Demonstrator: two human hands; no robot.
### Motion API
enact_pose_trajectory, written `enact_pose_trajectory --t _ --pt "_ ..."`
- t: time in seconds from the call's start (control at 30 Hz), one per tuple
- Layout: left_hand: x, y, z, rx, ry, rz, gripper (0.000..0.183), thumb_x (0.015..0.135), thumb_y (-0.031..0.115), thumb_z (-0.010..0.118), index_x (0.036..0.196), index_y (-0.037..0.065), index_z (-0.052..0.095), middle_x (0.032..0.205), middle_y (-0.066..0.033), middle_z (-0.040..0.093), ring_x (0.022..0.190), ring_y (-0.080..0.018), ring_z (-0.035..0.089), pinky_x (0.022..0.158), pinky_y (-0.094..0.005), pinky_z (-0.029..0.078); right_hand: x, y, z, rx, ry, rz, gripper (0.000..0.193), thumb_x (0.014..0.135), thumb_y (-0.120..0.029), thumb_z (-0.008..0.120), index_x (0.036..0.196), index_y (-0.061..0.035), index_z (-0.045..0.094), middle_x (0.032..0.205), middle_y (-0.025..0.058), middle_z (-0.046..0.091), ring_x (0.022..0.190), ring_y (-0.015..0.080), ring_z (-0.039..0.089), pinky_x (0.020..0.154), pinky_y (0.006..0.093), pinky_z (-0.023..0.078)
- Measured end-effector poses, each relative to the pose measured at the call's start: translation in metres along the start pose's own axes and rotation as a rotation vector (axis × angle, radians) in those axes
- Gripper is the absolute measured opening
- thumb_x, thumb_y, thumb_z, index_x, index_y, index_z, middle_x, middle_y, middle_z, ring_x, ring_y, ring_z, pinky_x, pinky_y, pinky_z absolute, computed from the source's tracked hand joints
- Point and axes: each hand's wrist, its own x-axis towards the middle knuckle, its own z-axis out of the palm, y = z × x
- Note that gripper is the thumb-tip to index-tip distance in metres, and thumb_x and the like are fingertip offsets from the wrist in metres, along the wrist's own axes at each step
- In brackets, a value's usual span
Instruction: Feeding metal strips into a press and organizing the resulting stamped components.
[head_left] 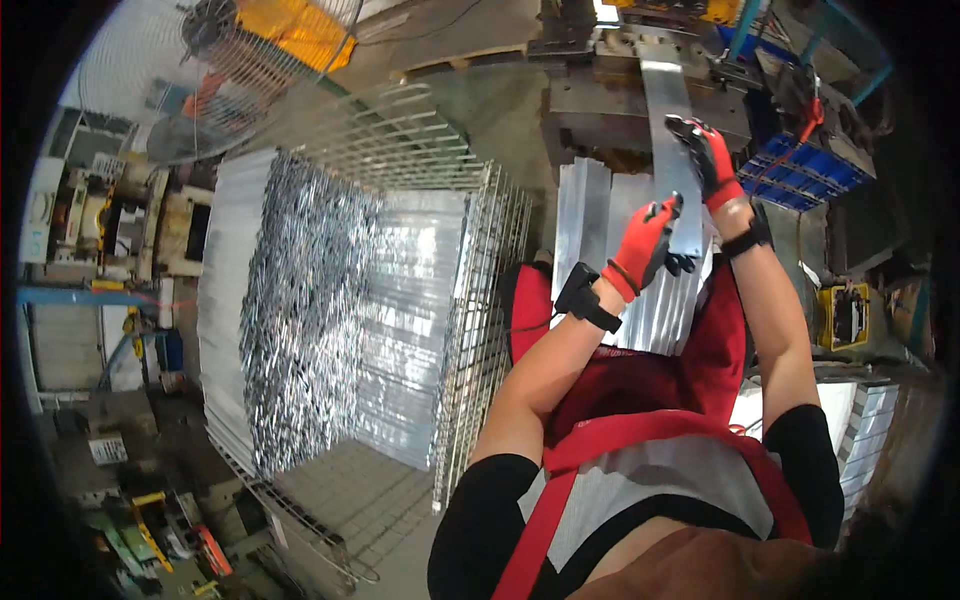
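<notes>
A long flat metal strip (668,130) reaches from above my lap to the dark metal machine block (590,115) in front of me. My left hand (642,243), in a red glove with dark fingers, grips the strip's near end, its thumb on top. Farther up, my right hand (712,165), gloved alike, holds the strip's right edge; its fingers partly hide the strip. Beneath both hands a pile of shiny metal strips (590,215) lies across my lap, over a red apron (640,390). Black bands (588,298) circle both wrists.
To my left stands a wire mesh cage (480,300), filled with stacked silvery metal strips (310,310). A large fan (210,75) is beyond it. Blue crates (810,170) sit at the far right, a yellow bin (845,315) nearer.
</notes>
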Motion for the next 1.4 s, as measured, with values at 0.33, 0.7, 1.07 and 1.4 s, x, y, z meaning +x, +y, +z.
enact_pose_trajectory --t 0.33,0.7,1.07,1.4 --pt "-0.119 -0.003 0.009 -0.044 -0.269 -0.153 0.033 0.090 0.014 0.060 0.120 0.004 0.053 0.104 -0.0022 0.060 0.089 -0.0112 0.059 0.078 -0.0269 0.049 -0.151 -0.039 0.061 0.574 -0.276 0.441 0.043 0.097 -0.030 0.043 0.127 0.0002 0.048 0.106 0.0093 0.063 0.099 0.0196 0.061 0.092 0.0345 0.046" --pt "-0.130 -0.011 -0.077 1.969 0.484 0.027 0.077 0.064 0.067 0.066 0.097 0.002 0.042 0.081 -0.0139 0.056 0.070 -0.0311 0.061 0.057 -0.0430 0.048 -0.199 -0.004 0.017 0.289 -0.044 0.473 0.048 0.095 -0.040 0.045 0.125 -0.0020 0.050 0.106 0.0084 0.063 0.100 0.0174 0.060 0.092 0.0324 0.044" --pt "-0.111 -0.058 -0.009 1.876 0.053 -0.335 0.111 0.066 0.062 0.067 0.140 -0.005 0.019 0.102 -0.0240 0.058 0.089 -0.0356 0.062 0.075 -0.0431 0.049 -0.217 -0.002 0.008 0.276 0.026 0.360 0.044 0.095 -0.038 0.048 0.121 -0.0023 0.054 0.103 0.0101 0.063 0.098 0.0184 0.061 0.091 0.0334 0.046" --pt "-0.132 -0.049 -0.034 1.391 0.212 -0.034 0.076 0.078 0.031 0.063 0.140 0.003 0.029 0.094 -0.0170 0.064 0.085 -0.0341 0.063 0.073 -0.0435 0.049 -0.218 0.003 0.005 0.257 0.091 0.428 0.043 0.094 -0.035 0.050 0.121 -0.0015 0.054 0.107 0.0106 0.063 0.098 0.0194 0.061 0.089 0.0320 0.046"
